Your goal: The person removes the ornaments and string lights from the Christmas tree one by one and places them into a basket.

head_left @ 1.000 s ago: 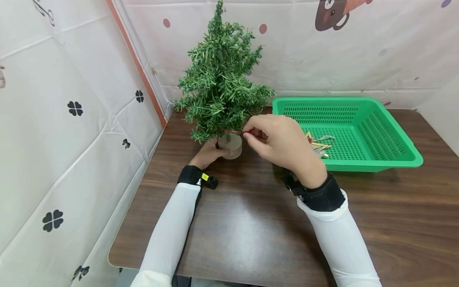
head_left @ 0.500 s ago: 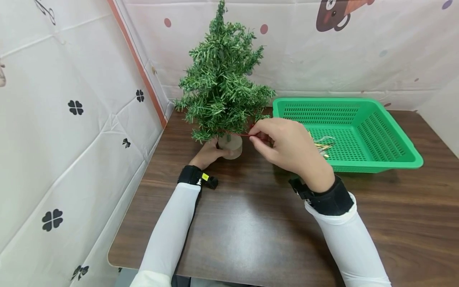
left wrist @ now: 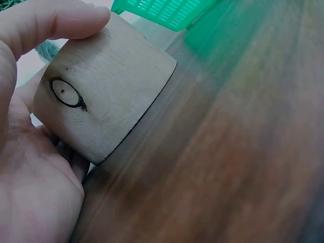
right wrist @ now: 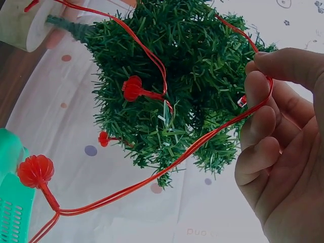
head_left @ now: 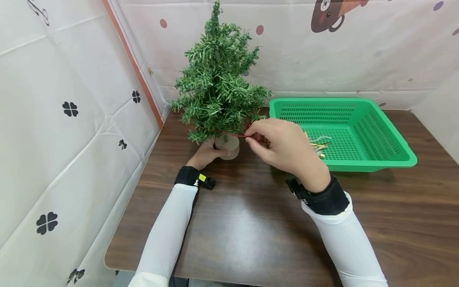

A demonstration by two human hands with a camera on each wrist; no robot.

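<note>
A small green artificial Christmas tree [head_left: 222, 79] stands on a round wooden base [head_left: 231, 148]. My left hand [head_left: 205, 155] grips that base from the left; its thumb lies on top of the wood [left wrist: 116, 86] in the left wrist view. To the right of the lower branches, my right hand [head_left: 287, 145] pinches a red string-light wire [right wrist: 192, 147] between thumb and forefinger. The wire runs from the branches through these fingers and hangs on past them, carrying a red lantern-shaped bulb [right wrist: 36, 171]. Another red bulb [right wrist: 134, 90] rests against the branches.
On the right stands a green plastic basket [head_left: 362, 163], with a gold star-like ornament [head_left: 317, 145] and other small pieces inside, partly behind my right hand. Printed white cloth [head_left: 340, 59] hangs behind and to the left of the brown wooden table [head_left: 229, 227].
My right hand has drawn slightly to the right, away from the tree base, with the red wire between its fingers. The left hand keeps its grip. The head view has shifted a little.
</note>
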